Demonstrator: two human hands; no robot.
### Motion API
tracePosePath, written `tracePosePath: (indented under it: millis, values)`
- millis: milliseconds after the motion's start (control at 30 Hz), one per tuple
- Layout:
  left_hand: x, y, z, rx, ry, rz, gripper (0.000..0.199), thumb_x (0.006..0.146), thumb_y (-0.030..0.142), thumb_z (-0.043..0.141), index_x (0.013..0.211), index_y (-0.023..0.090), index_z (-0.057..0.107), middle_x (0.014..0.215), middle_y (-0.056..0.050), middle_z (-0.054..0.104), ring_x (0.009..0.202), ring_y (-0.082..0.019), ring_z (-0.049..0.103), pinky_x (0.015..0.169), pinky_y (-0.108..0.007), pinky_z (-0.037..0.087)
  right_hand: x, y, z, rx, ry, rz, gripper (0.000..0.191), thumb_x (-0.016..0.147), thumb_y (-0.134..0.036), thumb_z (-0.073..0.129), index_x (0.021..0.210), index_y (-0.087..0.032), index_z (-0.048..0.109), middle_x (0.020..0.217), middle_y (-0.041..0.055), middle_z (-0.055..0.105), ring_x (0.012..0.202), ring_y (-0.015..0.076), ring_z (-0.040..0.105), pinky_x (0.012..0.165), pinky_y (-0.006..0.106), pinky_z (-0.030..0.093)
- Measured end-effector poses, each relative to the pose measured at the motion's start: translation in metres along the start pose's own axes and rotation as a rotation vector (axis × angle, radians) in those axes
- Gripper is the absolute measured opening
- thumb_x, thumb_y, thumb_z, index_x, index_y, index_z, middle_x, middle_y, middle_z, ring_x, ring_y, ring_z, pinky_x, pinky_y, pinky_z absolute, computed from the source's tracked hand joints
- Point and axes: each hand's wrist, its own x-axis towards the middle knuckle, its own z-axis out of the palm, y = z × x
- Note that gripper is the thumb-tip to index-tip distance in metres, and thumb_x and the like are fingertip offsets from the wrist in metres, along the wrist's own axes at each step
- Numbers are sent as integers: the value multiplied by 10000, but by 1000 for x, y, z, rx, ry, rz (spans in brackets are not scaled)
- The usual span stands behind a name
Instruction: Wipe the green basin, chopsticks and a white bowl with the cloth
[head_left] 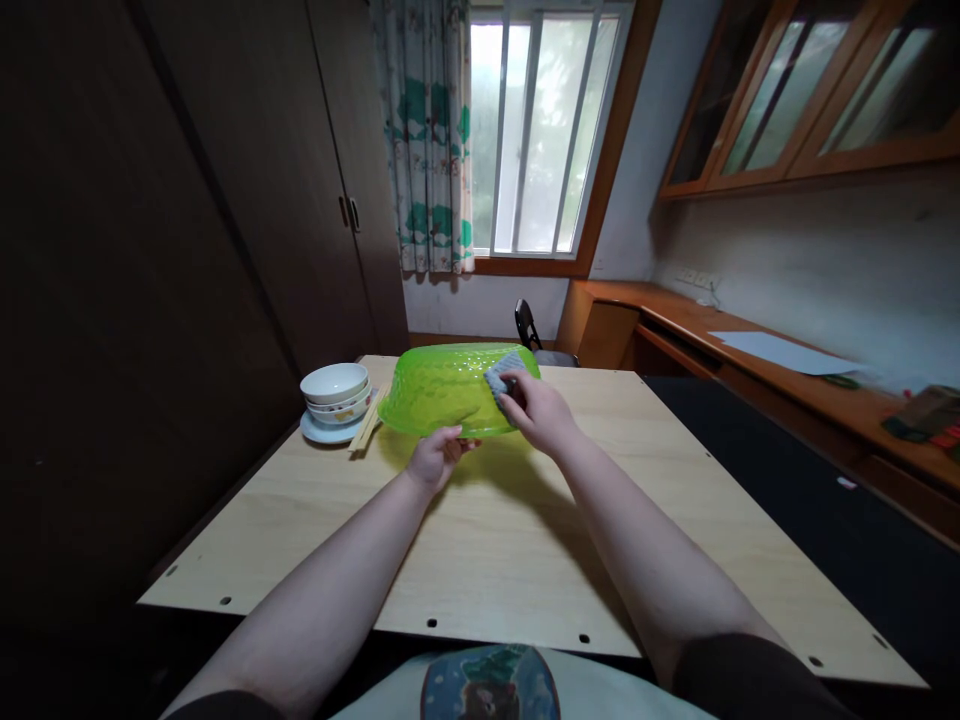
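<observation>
A translucent green plastic basin (442, 385) is held tilted above the wooden table (480, 560). My left hand (439, 458) grips its near lower rim, thumb on the outside and fingers partly hidden beneath. My right hand (534, 408) is closed on a grey cloth (502, 378), which lies against the right side of the basin. To the left, white bowls (335, 384) are stacked on a light blue plate (322, 432). Wooden chopsticks (367, 428) rest beside the bowls, close to the basin's left end.
Behind the table stands a black folding chair (527, 325). An orange-brown desk (675, 315) with white paper (780, 357) runs along the right wall. A dark wardrobe (300, 200) rises on the left, and a patterned curtain (429, 140) hangs by the window.
</observation>
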Motion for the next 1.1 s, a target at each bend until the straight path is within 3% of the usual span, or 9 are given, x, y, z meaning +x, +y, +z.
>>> tracePosePath:
  millis: [100, 367, 433, 667, 767, 967, 1100]
  values:
    - [0, 0, 0, 0, 2, 10, 148, 608, 230, 654, 718, 136, 682, 672, -33, 703, 530, -116, 552, 738, -361, 455, 0, -1, 1, -13, 9, 5, 321, 903, -379, 441, 1155, -215, 554, 885, 63, 679, 750, 194, 594, 648, 281, 395]
    - [1, -3, -6, -10, 3, 5, 111, 632, 244, 650, 619, 135, 665, 533, -16, 639, 534, -122, 567, 810, -384, 460, 6, 26, 1, -15, 150, 280, 328, 884, -375, 405, 1143, -219, 533, 784, 37, 651, 657, 206, 582, 559, 273, 361]
    - [1, -3, -6, -3, 0, 1, 111, 632, 245, 647, 643, 138, 675, 552, -18, 651, 533, -123, 564, 808, -387, 459, 5, 25, 1, 0, 151, 264, 342, 886, -391, 405, 1147, -208, 529, 780, 39, 647, 663, 207, 583, 562, 274, 365]
    - [1, -3, -3, -10, 2, 4, 153, 607, 227, 655, 725, 135, 688, 654, -27, 696, 524, -113, 557, 757, -374, 468, -1, 1, 3, -41, 17, 10, 329, 901, -393, 440, 1153, -212, 550, 861, 66, 669, 748, 204, 591, 656, 289, 399]
    - [2, -3, -3, -12, 8, 11, 104, 620, 226, 641, 659, 133, 664, 611, -27, 678, 517, -110, 555, 771, -376, 471, 1, 4, 4, -43, 50, 62, 312, 904, -367, 428, 1152, -222, 549, 868, 61, 672, 741, 203, 595, 641, 287, 395]
    - [1, -3, -5, -4, 16, 6, 100, 627, 236, 643, 629, 139, 668, 561, -17, 656, 506, -115, 555, 803, -390, 473, 7, 31, 2, 18, 171, 303, 350, 900, -410, 400, 1158, -216, 534, 772, 34, 640, 672, 206, 586, 552, 270, 361]
    - [1, -4, -5, 8, 0, -10, 83, 638, 232, 643, 630, 152, 665, 563, -10, 654, 516, -119, 556, 828, -402, 467, 8, 32, 2, 58, 167, 291, 382, 902, -410, 399, 1192, -197, 530, 800, 46, 645, 689, 205, 588, 587, 282, 390]
